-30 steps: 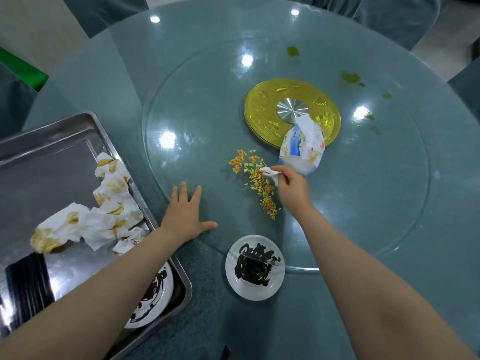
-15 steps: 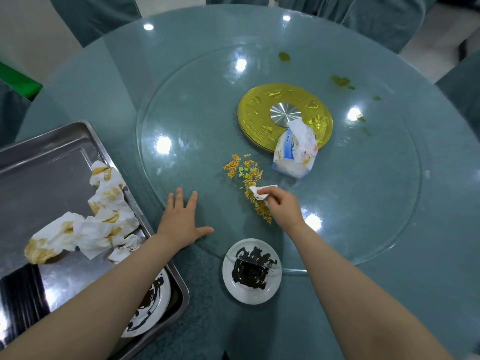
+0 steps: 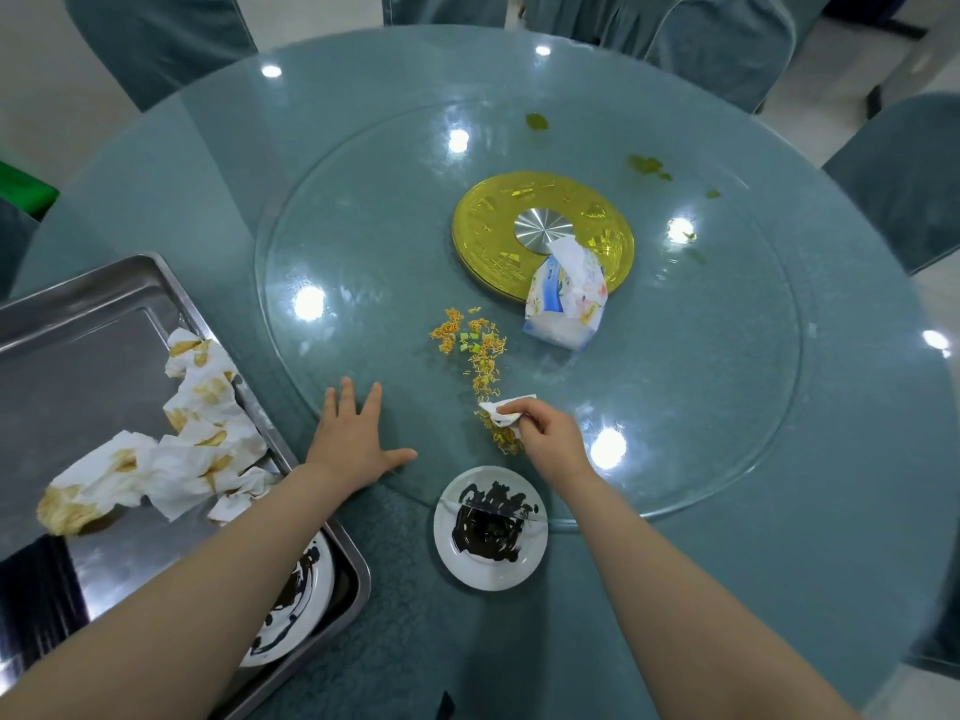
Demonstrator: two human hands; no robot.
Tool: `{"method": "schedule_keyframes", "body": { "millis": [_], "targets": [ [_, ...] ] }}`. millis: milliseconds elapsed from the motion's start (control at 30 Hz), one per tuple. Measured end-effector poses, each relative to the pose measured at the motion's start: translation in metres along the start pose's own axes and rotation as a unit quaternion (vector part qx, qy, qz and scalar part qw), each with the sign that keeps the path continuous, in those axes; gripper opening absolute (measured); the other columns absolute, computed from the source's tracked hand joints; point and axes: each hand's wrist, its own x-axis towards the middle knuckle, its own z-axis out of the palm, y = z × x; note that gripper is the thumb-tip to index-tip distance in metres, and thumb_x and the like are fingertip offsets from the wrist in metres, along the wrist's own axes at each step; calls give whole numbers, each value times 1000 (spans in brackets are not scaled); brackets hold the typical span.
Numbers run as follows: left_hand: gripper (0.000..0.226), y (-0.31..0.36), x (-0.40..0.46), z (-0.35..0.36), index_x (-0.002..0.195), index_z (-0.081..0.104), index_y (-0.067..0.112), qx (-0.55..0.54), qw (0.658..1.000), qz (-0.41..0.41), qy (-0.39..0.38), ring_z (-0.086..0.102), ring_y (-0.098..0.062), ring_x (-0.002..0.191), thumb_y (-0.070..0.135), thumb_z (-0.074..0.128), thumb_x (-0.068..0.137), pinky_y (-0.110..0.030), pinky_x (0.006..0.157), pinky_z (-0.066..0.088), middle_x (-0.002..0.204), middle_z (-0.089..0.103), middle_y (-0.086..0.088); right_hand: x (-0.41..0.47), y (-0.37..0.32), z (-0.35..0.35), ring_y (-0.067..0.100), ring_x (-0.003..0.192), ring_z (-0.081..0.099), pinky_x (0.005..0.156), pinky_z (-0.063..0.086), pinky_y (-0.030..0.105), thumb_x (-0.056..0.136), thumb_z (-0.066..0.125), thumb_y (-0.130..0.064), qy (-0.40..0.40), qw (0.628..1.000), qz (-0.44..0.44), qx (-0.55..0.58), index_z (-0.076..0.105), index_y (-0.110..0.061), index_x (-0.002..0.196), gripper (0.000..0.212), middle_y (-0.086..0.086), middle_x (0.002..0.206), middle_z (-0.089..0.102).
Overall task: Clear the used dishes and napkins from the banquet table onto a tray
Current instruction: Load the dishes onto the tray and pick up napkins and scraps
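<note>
Napkin count: one in hand, heap on tray

Your right hand (image 3: 545,433) pinches one small napkin (image 3: 503,412) on the food scraps (image 3: 480,363) on the glass turntable (image 3: 701,407). Left hand (image 3: 353,444) lies flat, fingers spread. Two dirty plates: one (image 3: 491,527) at the turntable's edge, one (image 3: 291,600) on the tray (image 3: 78,324) beside the stained napkins (image 3: 171,449).

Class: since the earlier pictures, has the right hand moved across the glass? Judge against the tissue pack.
Yes. The right hand, pinching a tissue, has drawn toward the person, away from the tissue pack, along the food scraps toward the sauce plate.
</note>
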Motion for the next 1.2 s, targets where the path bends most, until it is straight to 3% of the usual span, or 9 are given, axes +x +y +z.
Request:
{"method": "schedule_keyframes", "body": {
  "millis": [133,333,500,633,767,900,1067,1200],
  "targets": [
    [113,0,0,0,154,-7,21,5,1000,1,-6,-8,-42,146,75,54,76,-49,120,8,159,-13,-21,-12,4,3,14,66,51,60,41,26,94,51,-7,3,1000,7,11,74,-29,91,32,6,87,71],
    [113,0,-2,-2,154,-7,21,4,1000,4,-10,-8,-42,146,75,55,76,-49,119,8,159,-12,-21,-33,4,6,13,65,52,56,41,19,95,51,-9,2,1000,16,18,74,-29,93,30,-1,89,71],
    [112,1,-3,-4,154,-7,20,13,1000,6,-15,-8,-42,146,75,53,77,-48,119,8,159,-12,-21,-47,8,9,31,86,63,72,53,42,94,52,-11,4,1000,14,12,73,-35,90,32,-7,92,72],
    [112,2,-3,-4,154,-6,20,14,1000,4,-15,-8,-42,146,75,53,77,-49,119,8,159,-12,-21,-57,12,10,31,75,59,63,45,31,95,50,-14,3,1000,21,5,72,-39,88,34,-3,88,71],
    [112,4,-4,-2,154,-6,20,14,1000,6,-13,-7,-42,146,76,52,77,-49,119,8,159,-12,-22,-68,13,10,20,68,53,63,43,29,94,49,-13,4,1000,28,14,72,-38,88,34,1,88,71],
    [112,5,-4,0,154,-7,20,22,1000,7,-12,-7,-43,146,77,51,77,-49,119,7,159,-11,-23,-77,13,10,31,87,62,74,52,40,93,50,-12,4,999,31,37,72,-36,88,34,-2,91,71],
    [112,4,-4,0,154,-6,20,22,1000,9,-11,-7,-43,146,77,51,77,-49,119,7,159,-11,-23,-92,13,14,15,75,57,72,47,26,94,49,-10,4,997,45,58,73,-34,89,34,-1,95,71],
    [112,3,-4,-1,154,-6,20,25,1000,10,-11,-7,-43,146,77,51,77,-49,119,7,159,-11,-23,-100,16,20,25,93,62,83,51,35,93,50,-10,1,995,52,82,73,-37,87,36,-2,95,72]
  ]
}}
